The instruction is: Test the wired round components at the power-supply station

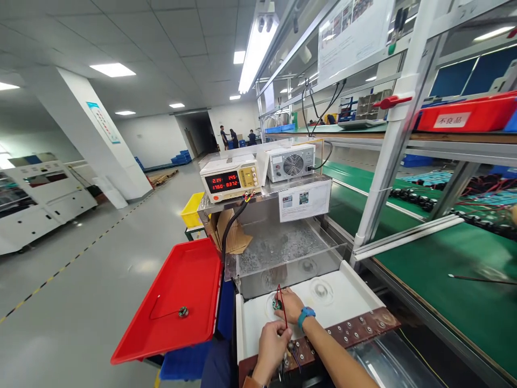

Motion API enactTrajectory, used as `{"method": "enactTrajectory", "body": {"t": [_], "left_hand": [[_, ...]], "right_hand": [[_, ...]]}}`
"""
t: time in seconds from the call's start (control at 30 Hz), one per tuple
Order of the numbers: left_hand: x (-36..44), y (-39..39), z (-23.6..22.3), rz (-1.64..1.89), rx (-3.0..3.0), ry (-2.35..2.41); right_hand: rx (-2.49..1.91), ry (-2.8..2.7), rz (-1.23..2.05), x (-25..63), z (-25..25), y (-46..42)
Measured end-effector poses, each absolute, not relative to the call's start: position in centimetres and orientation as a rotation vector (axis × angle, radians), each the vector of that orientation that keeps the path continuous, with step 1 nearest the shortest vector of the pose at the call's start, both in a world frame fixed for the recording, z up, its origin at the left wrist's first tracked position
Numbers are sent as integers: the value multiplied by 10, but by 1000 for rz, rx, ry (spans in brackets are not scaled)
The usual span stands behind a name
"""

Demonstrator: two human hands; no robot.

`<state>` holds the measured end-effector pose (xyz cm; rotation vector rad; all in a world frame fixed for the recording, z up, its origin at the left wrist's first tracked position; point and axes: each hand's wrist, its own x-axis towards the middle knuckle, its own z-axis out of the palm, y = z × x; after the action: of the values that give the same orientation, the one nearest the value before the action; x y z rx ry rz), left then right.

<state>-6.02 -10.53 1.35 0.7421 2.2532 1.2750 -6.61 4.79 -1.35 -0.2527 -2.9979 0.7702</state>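
In the head view my right hand (290,304), with a blue band at the wrist, reaches over the white tray (343,293). Its fingers close on a small round green circuit board (277,304). From that board a red wire (284,310) loops up and comes down toward my left hand (271,345), which pinches it between thumb and fingertips. My left hand is just above a brown terminal strip (351,335) with rows of metal studs. Another small round board (183,312) with a thin wire lies in the red tray (177,275) on the left.
A power supply (230,180) with lit red digits and a fan-backed box (291,163) stand on a metal shelf ahead. A black cable (232,223) hangs down beside cardboard (238,237). To the right, a white post (388,124) rises by a green workbench (456,264).
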Motion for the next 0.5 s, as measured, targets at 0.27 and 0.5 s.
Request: {"method": "enactTrajectory", "body": {"t": [0.27, 0.5], "left_hand": [[-66, -109, 18, 1383, 752, 2189], [-94, -109, 5, 1283, 537, 2059]], "right_hand": [[-473, -2649, 951, -54, 6, 59], [-1091, -2145, 767, 71, 65, 206]]}}
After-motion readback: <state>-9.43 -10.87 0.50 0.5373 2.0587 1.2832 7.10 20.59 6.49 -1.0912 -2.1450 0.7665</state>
